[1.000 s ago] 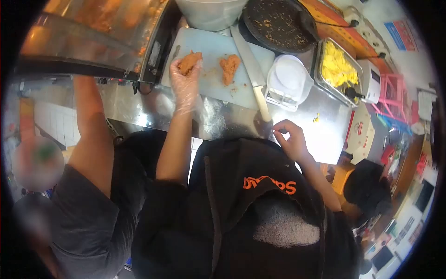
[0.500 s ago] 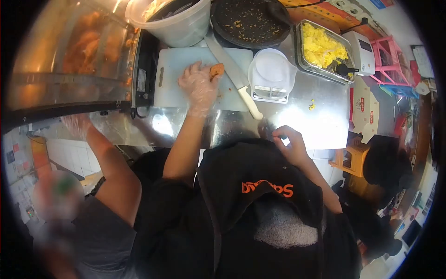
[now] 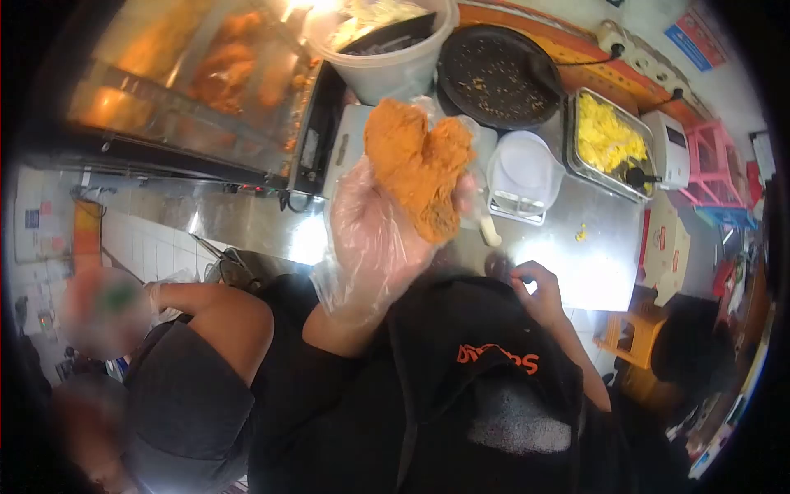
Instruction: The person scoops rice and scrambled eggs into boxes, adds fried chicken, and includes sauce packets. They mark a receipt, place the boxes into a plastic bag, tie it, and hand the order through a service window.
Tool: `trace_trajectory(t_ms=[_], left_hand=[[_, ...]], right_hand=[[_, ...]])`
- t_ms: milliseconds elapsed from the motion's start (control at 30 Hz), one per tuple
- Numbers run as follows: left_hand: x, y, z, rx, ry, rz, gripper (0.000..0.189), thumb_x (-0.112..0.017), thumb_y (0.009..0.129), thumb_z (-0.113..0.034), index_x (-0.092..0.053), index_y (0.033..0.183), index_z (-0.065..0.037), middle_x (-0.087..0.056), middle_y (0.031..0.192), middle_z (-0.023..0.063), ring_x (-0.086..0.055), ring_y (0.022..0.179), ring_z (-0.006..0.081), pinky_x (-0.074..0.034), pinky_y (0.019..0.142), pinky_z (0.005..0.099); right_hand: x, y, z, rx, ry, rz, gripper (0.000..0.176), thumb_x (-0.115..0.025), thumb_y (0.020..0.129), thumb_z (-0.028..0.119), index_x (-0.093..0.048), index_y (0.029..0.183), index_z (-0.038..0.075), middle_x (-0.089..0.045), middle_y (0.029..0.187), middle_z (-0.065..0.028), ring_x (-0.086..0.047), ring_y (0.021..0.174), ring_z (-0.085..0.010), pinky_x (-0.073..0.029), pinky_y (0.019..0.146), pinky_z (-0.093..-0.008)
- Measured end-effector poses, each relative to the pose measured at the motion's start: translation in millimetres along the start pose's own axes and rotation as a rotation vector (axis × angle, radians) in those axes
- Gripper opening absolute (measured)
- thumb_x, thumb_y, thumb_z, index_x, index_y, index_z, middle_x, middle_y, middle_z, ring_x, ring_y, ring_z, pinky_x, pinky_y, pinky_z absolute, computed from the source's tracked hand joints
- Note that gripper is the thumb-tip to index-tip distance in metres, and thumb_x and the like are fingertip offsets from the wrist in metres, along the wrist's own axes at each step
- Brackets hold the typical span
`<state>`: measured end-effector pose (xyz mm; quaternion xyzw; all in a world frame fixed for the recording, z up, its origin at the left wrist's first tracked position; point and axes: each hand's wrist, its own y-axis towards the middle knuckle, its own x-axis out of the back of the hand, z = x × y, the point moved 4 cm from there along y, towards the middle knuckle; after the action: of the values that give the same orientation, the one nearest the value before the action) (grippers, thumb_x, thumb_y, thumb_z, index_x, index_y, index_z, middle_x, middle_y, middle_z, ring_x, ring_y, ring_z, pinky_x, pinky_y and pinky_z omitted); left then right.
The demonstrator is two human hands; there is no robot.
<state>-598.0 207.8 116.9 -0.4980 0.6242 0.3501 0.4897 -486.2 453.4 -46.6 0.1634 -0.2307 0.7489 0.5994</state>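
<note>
My left hand, in a clear plastic glove, is raised in front of me with its fingers around a large piece of orange-brown fried chicken. Beneath the chicken lies a pale cutting board, mostly covered by my hand. A knife's cream handle sticks out toward me; its blade is hidden. My bare right hand hovers by the counter's front edge with its fingers curled together. What they hold, if anything, I cannot make out. White kitchen scales stand right of the board.
A lit glass cabinet with fried food is at the left, beside another person. Behind the board are a plastic tub and a dark round pan. A glass tray of yellow food stands right, on the metal counter.
My left hand now lifts a large piece of chicken toward me; before, it was down on the board by a small brown piece. The other person's arm has drawn back from the cabinet.
</note>
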Motion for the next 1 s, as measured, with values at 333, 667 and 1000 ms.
trace_trajectory(t_ms=[333,667,1000], left_hand=[[10,-19,-27,-0.132,-0.030,0.236,0.070,-0.049,0.083,-0.069,-0.051,0.116,-0.008,-0.055,0.114,0.0172,-0.061,0.070,0.0239,-0.049,0.053,0.0302],[241,37,-76,-0.100,0.979,-0.655,0.052,-0.070,0.083,-0.043,-0.053,0.116,-0.006,-0.063,0.105,0.0109,-0.062,0.095,0.0201,-0.052,0.071,0.0295],[174,41,-17,0.054,2.629,-0.531,0.081,-0.070,0.075,-0.047,-0.042,0.136,-0.001,-0.046,0.132,0.0253,-0.047,0.122,0.0352,-0.038,0.101,0.0474]], right_hand=[[-8,9,11,0.061,0.013,0.031,0.010,-0.066,0.082,0.005,-0.061,0.091,0.003,-0.064,0.086,-0.0115,-0.063,0.076,-0.0240,-0.049,0.070,-0.0325],[-9,0,-2,0.022,-0.039,0.022,0.011,-0.065,0.082,0.006,-0.060,0.091,0.004,-0.064,0.084,-0.0113,-0.061,0.072,-0.0242,-0.049,0.068,-0.0332],[0,-21,-14,-0.033,-0.060,-0.059,0.009,-0.065,0.082,0.006,-0.060,0.089,0.002,-0.064,0.082,-0.0115,-0.059,0.069,-0.0241,-0.047,0.065,-0.0331]])
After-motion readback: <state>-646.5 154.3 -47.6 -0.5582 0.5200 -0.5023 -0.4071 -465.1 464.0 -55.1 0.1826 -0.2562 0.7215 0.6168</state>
